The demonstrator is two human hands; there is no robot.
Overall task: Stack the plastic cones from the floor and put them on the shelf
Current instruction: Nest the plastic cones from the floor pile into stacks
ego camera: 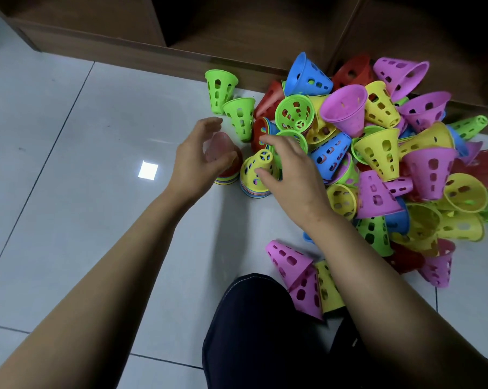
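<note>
Lowering a blurred red cone (223, 148) onto the short stack (225, 179) just left of the yellow-topped stack (254, 189), the left hand (197, 158) curls round it, while the right hand (287, 169) clasps the yellow-topped stack near its top. Loose cones (391, 164) lie heaped to its right, with the shelf (237, 37) beyond it. With the two stacks nearly touching, a skewed push could jam the cone or topple either one.

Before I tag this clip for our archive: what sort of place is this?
Probably an indoor playroom or sports storeroom: a glossy tiled floor, low wooden shelf cubbies along it, and a big pile of perforated plastic cones in many colours.
</note>
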